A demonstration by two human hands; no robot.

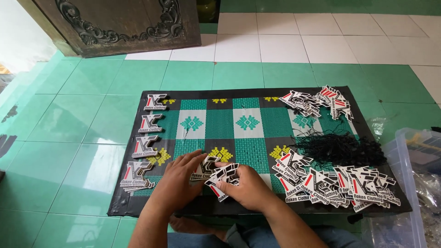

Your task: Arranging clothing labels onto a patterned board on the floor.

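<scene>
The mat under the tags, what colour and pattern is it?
The mat is a green, white and black check with yellow motifs, clearest in the head view.

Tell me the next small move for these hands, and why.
Probably set the tag under the left hand onto the near stack of tags at the mat's left edge. Four neat stacks already line that edge, while the right hand holds a fanned bunch of tags and loose tags remain.

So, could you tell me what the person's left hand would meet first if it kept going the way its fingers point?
The left hand points up and right across the mat. It already touches a die-cut tag; beyond that, probably only the small yellow motif, which is flat pattern.
</scene>
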